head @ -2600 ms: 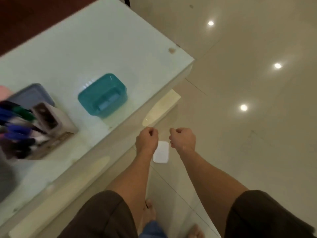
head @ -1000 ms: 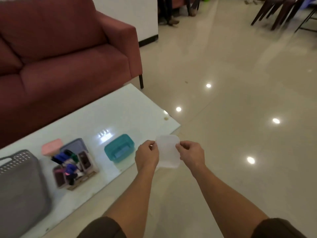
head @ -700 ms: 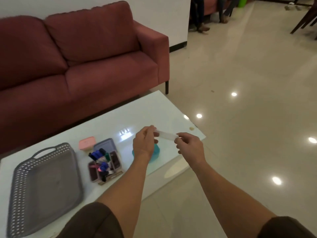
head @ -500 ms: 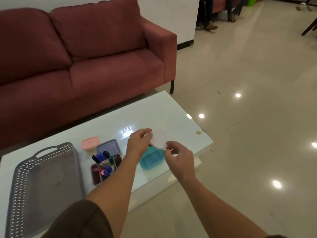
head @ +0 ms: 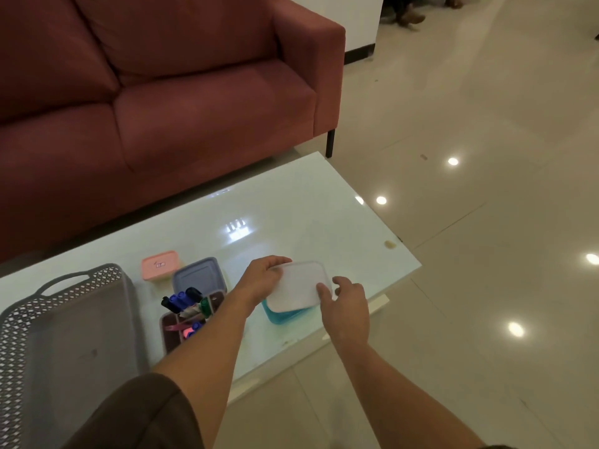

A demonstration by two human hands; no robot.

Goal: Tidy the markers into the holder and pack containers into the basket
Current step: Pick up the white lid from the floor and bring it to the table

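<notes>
Head view: the left hand (head: 264, 280) grips the white lid (head: 299, 286) at its far-left edge and the right hand (head: 346, 306) pinches its near-right corner. The lid lies over the teal container (head: 282, 315) on the bench (head: 291, 215). Lidding seems to be the step in hand; next, square it, press it shut, and carry it to the grey basket (head: 64, 319).

Glass table (head: 291, 205), basket (head: 81, 335), marker holder (head: 168, 335), pink box (head: 159, 264), purple box (head: 199, 275), teal box (head: 282, 315)

- Left hand (head: 264, 280): forearm extended forward from lower left, fingers curled over left edge of white lid (head: 299, 285).
- Right hand (head: 348, 307): forearm in from lower right, thumb on lid's near-right corner, fingers curled at its right edge.
</notes>
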